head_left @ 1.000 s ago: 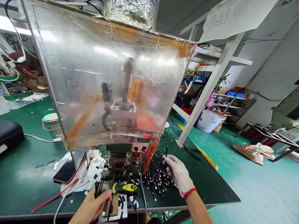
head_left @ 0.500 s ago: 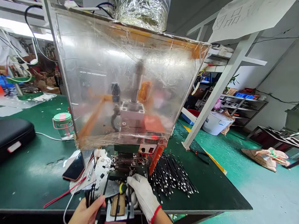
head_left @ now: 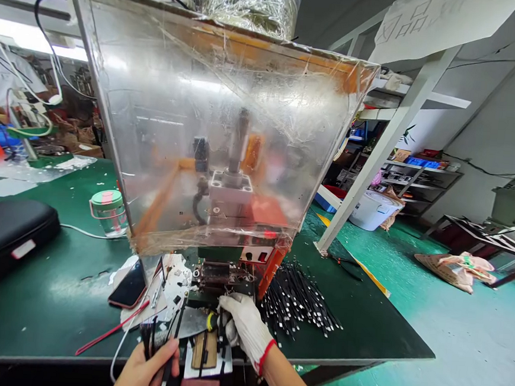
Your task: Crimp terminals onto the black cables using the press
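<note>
Right hand in a white knit glove with red cuff (head_left: 247,329), closed over a yellow-and-black screwdriver handle (head_left: 210,322), which lies at its 9 o'clock, long axis crosswise, mostly hidden. Bare left hand (head_left: 150,368) grips a bundle of thin black leads (head_left: 148,333), held upright, just beside. Since the earlier frame, the glove has moved off the loose pile of black-and-white leads (head_left: 297,303), now at its 3 o'clock.

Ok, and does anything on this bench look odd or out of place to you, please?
Yes: the clear guard looks patched, with wrinkled film and orange-stained tape along its top edge. White scraps also litter the green bench mat beside a phone, which looks untidy.
</note>
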Motion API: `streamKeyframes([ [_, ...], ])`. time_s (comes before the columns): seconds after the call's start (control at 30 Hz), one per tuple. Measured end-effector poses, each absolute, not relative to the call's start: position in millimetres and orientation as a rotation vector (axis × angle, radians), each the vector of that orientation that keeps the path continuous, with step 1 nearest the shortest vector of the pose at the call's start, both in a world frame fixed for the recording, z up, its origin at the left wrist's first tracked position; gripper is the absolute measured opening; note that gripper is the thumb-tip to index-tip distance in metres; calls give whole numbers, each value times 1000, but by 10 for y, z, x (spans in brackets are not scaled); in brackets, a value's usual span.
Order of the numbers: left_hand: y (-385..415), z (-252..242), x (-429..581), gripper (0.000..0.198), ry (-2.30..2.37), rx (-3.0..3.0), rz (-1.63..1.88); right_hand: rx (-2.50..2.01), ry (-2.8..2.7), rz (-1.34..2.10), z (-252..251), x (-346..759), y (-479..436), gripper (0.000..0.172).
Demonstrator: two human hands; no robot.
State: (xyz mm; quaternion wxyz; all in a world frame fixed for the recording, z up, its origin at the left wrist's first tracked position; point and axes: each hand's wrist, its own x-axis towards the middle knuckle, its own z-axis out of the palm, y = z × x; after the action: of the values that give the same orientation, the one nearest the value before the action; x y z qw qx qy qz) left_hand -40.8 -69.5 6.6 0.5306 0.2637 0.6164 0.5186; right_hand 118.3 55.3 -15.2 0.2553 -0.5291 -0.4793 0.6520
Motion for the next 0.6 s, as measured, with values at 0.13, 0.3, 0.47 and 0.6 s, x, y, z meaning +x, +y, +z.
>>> streamKeyframes([
  [0.13,-710,98,-372,53,1501,639,1218,-1485,-1325,1776,-54,1197,531,21],
  [0.3,-708,107,-345,50,1559,650,1258,-1614,-1601,1558,390,1331,420,23],
  [0.47,-637,35,-337,45,1485,794,1183,-1486,-2033,1341,738,1481,171,18],
  [0.6,-612,104,-377,41,1374,984,975,-1425,-2029,1439,696,1577,-88,21],
])
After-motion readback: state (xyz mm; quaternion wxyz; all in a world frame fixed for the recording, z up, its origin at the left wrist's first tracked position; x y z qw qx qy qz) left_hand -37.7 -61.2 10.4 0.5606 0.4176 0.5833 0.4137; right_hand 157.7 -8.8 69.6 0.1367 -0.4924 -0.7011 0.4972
